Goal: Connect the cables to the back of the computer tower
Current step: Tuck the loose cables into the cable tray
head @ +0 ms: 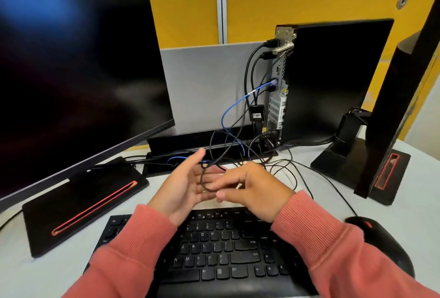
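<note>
The black computer tower [333, 78] stands upright at the right, its silver back panel [277, 97] facing left. Black cables [247, 71] and a blue network cable [234, 104] are plugged into that panel and hang down to a tangle on the desk. A small black adapter [257, 113] dangles beside it. My left hand [183, 188] is held above the keyboard, palm turned right and fingers straight. My right hand [257, 190] meets it, and its thumb and fingertips pinch a loop of thin black cable [203, 178] that lies across my left fingers. The cable's plug end is hidden.
A large dark monitor [71, 78] on a black base [78, 204] fills the left. A second monitor [404, 97] stands at the right edge. A black keyboard [226, 250] lies under my wrists, with a black mouse [381, 245] to its right. A grey partition [209, 88] and black cable box [190, 140] sit behind.
</note>
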